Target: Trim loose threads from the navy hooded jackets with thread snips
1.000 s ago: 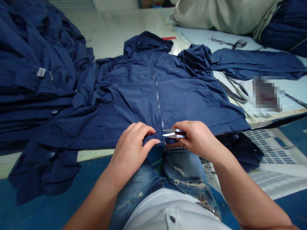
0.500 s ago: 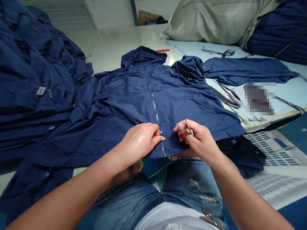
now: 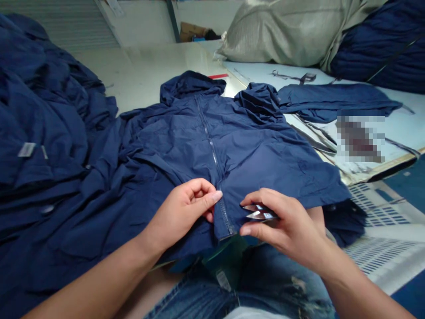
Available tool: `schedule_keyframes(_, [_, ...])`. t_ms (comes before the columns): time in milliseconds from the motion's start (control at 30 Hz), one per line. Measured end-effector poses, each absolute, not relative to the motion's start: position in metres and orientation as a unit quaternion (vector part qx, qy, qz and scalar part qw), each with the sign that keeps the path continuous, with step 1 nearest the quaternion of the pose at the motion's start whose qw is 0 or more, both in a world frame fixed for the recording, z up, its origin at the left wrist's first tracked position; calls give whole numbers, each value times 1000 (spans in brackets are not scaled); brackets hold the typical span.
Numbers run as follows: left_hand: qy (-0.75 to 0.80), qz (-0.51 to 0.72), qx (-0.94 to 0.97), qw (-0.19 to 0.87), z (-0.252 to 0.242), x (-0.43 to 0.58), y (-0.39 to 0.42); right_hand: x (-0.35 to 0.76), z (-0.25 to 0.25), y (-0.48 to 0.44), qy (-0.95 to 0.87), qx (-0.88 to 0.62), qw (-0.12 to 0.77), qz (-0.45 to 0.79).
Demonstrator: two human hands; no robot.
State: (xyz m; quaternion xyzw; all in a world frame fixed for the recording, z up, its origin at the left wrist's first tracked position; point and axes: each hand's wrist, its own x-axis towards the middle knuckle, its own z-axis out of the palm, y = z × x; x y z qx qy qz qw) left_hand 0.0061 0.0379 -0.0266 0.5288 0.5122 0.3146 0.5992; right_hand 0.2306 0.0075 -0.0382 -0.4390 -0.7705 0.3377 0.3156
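Snips (image 3: 264, 215) point left, long axis crosswise to jacket zip (image 3: 214, 157).

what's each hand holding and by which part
The left hand pinches the navy hooded jacket at its lower zipper; the right hand grips thread snips by their handles.

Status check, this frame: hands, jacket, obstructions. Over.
Left hand pinching jacket at zipper. Right hand holding snips, blades parted. Jacket spread front-up. Left hand partly covering zipper.
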Motion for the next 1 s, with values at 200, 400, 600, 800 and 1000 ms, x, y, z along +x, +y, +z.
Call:
schedule_keyframes(200, [482, 340, 474, 654, -24, 2, 35, 213, -49, 1, -814, -357, 359, 285])
schedule_keyframes(400, [481, 275, 447, 702, -24, -2, 34, 208, -59, 6, -852, -322, 368, 185])
schedule_keyframes(600, [487, 256, 453, 701, -25, -4, 36, 213, -58, 6, -829, -334, 364, 263])
schedule_keyframes(800, [460, 277, 441, 719, -25, -5, 38, 233, -43, 10, -780, -393, 355, 333])
schedule_keyframes(1000, [481, 300, 448, 692, -25, -3, 37, 226, -48, 13, -792, -366, 362, 330])
